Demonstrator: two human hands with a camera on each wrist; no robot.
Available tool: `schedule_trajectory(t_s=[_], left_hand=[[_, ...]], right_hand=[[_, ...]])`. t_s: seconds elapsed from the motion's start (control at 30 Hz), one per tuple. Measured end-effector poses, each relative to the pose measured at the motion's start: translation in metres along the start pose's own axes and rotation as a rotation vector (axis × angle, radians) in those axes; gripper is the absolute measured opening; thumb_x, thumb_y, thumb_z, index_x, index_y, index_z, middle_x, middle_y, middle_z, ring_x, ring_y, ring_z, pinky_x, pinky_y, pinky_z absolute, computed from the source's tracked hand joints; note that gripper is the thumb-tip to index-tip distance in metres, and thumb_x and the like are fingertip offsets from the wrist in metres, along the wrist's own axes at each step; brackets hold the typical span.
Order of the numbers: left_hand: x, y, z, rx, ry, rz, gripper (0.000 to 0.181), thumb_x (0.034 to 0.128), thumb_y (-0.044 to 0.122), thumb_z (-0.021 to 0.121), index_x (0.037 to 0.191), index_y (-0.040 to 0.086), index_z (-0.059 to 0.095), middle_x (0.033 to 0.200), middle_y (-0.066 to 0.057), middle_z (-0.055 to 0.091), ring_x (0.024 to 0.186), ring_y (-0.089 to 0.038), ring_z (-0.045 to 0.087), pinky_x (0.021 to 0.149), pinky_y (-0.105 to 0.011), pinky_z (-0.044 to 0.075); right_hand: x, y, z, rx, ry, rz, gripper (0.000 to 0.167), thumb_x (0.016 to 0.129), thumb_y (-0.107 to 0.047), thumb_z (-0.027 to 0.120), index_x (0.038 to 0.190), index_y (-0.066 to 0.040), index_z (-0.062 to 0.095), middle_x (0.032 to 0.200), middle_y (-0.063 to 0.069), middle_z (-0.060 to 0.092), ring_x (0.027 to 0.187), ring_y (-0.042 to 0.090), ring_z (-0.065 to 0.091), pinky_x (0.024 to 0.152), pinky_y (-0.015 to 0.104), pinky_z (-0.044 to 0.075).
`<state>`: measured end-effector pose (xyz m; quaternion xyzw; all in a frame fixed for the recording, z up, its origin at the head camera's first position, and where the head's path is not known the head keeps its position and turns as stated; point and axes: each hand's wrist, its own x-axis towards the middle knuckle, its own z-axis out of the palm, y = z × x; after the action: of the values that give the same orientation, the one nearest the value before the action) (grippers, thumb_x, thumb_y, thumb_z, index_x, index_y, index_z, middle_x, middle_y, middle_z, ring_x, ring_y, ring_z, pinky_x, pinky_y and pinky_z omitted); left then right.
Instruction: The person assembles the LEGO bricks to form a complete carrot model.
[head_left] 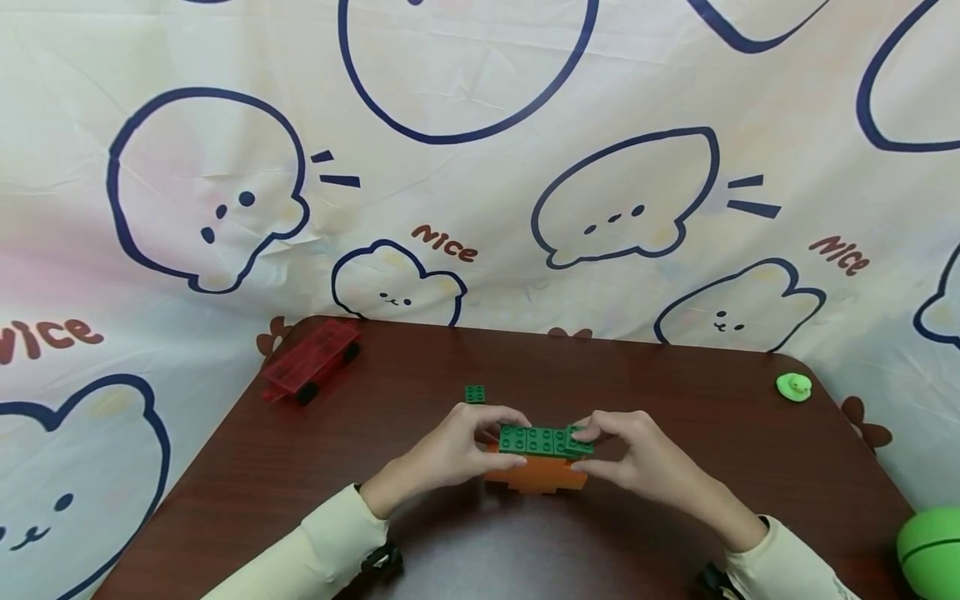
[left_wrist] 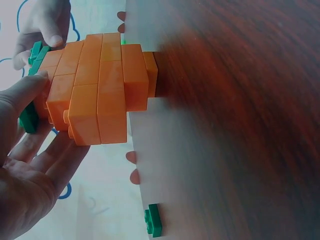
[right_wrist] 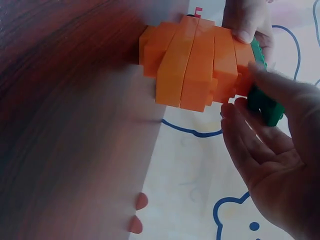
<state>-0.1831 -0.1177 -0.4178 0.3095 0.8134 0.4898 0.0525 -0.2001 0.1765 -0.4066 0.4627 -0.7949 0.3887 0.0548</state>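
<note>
A stepped build of orange toy bricks stands on the dark table, narrowest at its base, with green bricks along its top. My left hand grips the build's left end near the top, thumb on the near side and fingers behind. At the other end, my right hand pinches a green brick that sits slightly raised and overhangs the orange layer. In the right wrist view that end brick sticks out past the orange bricks. Behind my left hand lies a loose small green brick.
A translucent red toy wagon with black wheels stands at the table's back left. A small light-green toy lies at the back right. A green ball is at the right edge. A printed cloth hangs behind the table.
</note>
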Motion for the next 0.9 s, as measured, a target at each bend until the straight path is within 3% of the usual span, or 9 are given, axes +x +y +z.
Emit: schedule_trajectory(t_s=[0.2, 0.33, 0.6, 0.77, 0.9], left_hand=[[0.001, 0.001, 0.000, 0.003, 0.003, 0.005, 0.035, 0.0898, 0.024, 0.082, 0.123, 0.020, 0.070, 0.108, -0.001, 0.076, 0.086, -0.009, 0.068, 0.084, -0.041, 0.062], [0.001, 0.001, 0.000, 0.001, 0.004, -0.001, 0.035, 0.0894, 0.024, 0.082, 0.123, 0.020, 0.070, 0.108, -0.001, 0.076, 0.086, -0.010, 0.068, 0.083, -0.040, 0.062], [0.000, 0.001, 0.000, 0.001, 0.008, -0.009, 0.036, 0.0889, 0.023, 0.083, 0.123, 0.020, 0.070, 0.109, -0.001, 0.076, 0.087, -0.009, 0.069, 0.083, -0.035, 0.061], [0.000, 0.000, 0.001, -0.001, 0.008, -0.004, 0.036, 0.0894, 0.024, 0.082, 0.123, 0.020, 0.070, 0.108, -0.001, 0.076, 0.087, -0.008, 0.069, 0.084, -0.036, 0.061], [0.001, 0.001, 0.001, 0.005, 0.004, -0.001, 0.036, 0.0893, 0.024, 0.082, 0.123, 0.020, 0.070, 0.109, -0.001, 0.076, 0.088, -0.007, 0.070, 0.084, -0.038, 0.062]], right_hand=[[0.000, 0.003, 0.000, 0.062, 0.019, 0.056, 0.025, 0.082, -0.013, 0.087, 0.096, -0.020, 0.068, 0.107, 0.007, 0.079, 0.092, 0.007, 0.073, 0.074, 0.025, 0.061], [0.000, 0.004, 0.000, 0.071, 0.028, 0.048, 0.024, 0.082, -0.011, 0.087, 0.094, -0.020, 0.068, 0.106, 0.008, 0.079, 0.090, 0.006, 0.073, 0.073, 0.024, 0.061], [0.007, 0.000, -0.008, 0.003, -0.056, -0.032, 0.028, 0.080, -0.005, 0.088, 0.091, -0.020, 0.066, 0.101, 0.003, 0.080, 0.083, 0.004, 0.072, 0.070, 0.022, 0.061], [0.012, -0.005, -0.013, -0.054, -0.133, -0.026, 0.028, 0.082, -0.005, 0.086, 0.091, -0.021, 0.065, 0.102, 0.000, 0.078, 0.082, 0.002, 0.070, 0.071, 0.022, 0.060], [0.014, -0.010, -0.013, -0.131, -0.121, -0.024, 0.025, 0.085, -0.013, 0.086, 0.097, -0.022, 0.065, 0.110, -0.003, 0.076, 0.088, 0.001, 0.069, 0.073, 0.021, 0.059]])
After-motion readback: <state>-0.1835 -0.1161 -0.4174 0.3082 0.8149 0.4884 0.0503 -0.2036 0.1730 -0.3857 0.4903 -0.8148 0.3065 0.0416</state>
